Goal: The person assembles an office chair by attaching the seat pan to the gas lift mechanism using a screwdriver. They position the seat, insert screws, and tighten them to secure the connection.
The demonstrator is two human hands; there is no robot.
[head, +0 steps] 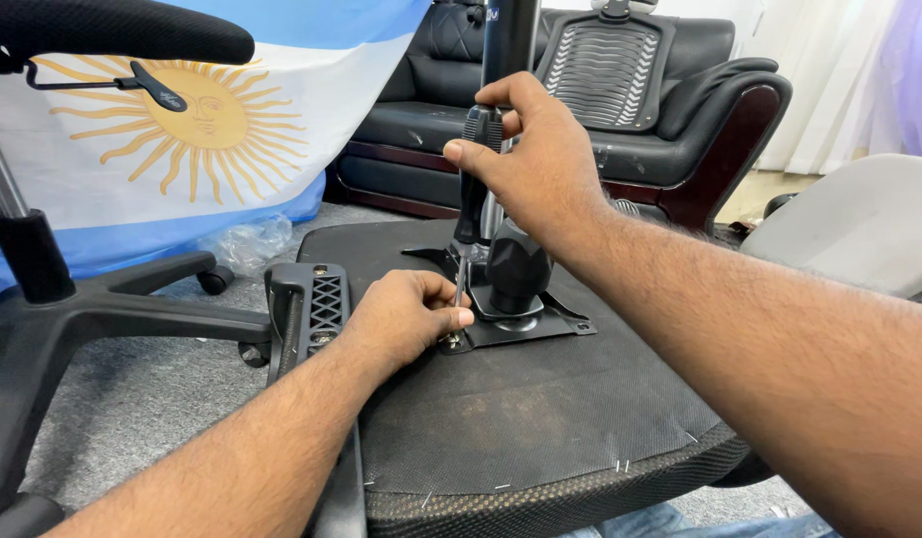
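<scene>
Overturned on its cushion, a chair seat (pixel 541 418) is shown with its black mounting plate (pixel 526 329) uppermost. A screwdriver (pixel 473 189) is gripped upright in the closed right hand (pixel 536 164), its tip set on a screw (pixel 451 341) at the plate's near-left corner. The shaft is pinched low between the left hand's (pixel 406 319) fingertips. The tool is best kept vertical and pressed firmly down, lest the tip slip.

Two hands (pixel 406 317) (pixel 531 149), one screwdriver (pixel 473 189), one sofa (pixel 620 110).
</scene>
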